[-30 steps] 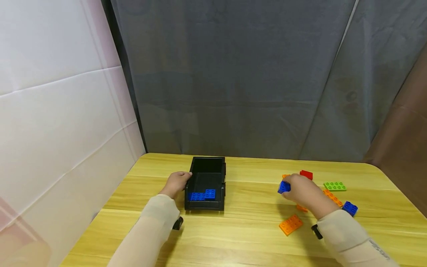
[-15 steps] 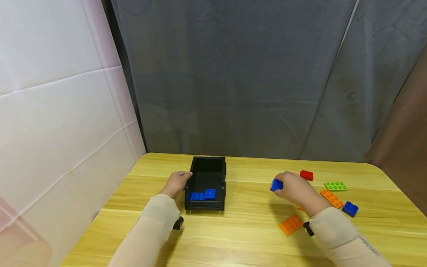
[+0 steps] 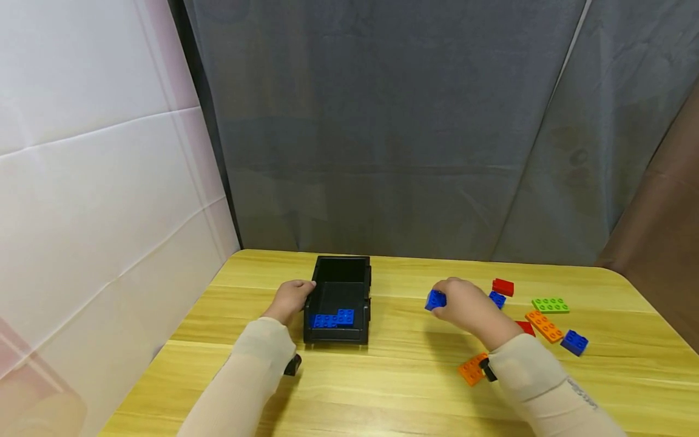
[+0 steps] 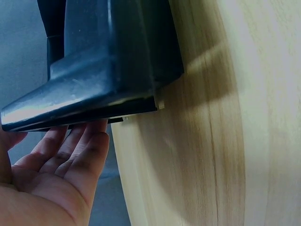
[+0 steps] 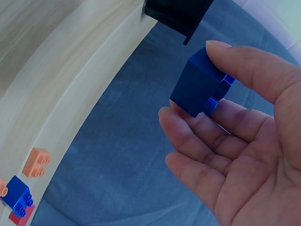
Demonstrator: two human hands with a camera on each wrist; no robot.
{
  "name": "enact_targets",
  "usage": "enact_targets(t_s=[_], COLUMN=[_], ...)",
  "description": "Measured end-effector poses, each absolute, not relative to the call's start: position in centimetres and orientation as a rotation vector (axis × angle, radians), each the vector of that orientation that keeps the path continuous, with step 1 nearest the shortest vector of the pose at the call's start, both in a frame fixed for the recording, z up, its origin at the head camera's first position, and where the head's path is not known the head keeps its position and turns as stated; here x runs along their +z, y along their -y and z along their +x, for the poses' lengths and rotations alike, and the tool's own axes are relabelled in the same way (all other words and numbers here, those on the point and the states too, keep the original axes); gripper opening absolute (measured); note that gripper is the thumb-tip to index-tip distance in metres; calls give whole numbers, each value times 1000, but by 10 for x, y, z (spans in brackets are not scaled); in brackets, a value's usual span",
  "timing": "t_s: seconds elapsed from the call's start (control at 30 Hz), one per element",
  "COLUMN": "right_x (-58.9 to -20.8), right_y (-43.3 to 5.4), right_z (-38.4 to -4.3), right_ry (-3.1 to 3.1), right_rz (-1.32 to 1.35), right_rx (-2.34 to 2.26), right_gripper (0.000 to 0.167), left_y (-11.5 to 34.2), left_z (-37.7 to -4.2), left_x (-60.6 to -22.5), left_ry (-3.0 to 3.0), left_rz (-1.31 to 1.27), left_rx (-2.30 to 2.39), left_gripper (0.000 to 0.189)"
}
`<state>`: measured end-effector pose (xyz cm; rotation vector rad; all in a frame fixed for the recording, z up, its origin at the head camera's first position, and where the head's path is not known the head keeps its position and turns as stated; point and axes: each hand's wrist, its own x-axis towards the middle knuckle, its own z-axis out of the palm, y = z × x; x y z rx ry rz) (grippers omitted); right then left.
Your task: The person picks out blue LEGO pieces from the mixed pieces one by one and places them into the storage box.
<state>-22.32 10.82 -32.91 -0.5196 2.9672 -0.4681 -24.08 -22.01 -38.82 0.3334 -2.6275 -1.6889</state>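
A person's right grip (image 3: 464, 305) pinches a studded blue plastic brick (image 3: 435, 300) between thumb and fingertips, in the air over the middle of a yellow wood-grain counter (image 3: 382, 388). The left grip (image 3: 290, 300) clasps the left rim of an open-topped black plastic bin (image 3: 335, 335), thumb above and fingers below; the bin stands left of centre, its back end near the counter's far edge. A pair of blue bricks (image 3: 345, 317) lies inside, against the front wall. Toward the counter's right edge lie loose bricks in blue, orange, red and lime green (the lime green brick (image 3: 550, 304) is nearest the far right corner).

The held brick looks likely to twist or drop if the pinch loosens, since only a few fingertips bear it. It could also knock the bin's wall if carried too low, and a sideways tug by the left grip could slide the bin.

The right forearm partly covers a red brick (image 3: 525, 328), and a black wrist device (image 3: 488, 369) covers one end of an orange brick (image 3: 471, 370). In the left wrist view the bin's lip hides the fingertips and the thumb is cut off; in the right wrist view, another orange brick (image 5: 3, 189) is cropped by the left edge.
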Motion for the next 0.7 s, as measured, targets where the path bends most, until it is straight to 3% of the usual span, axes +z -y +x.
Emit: enact_targets(t_s=[0.7], right_x=[-330], right_y=[-85], right_z=[-223], right_ry=[-2955], right_rz=[-572], right_rx=[-500], right_gripper=[43], left_y=[220], left_z=[-240], left_x=[-387], left_ry=[2637], left_rz=[349], left_rx=[-1680], left_gripper=[38])
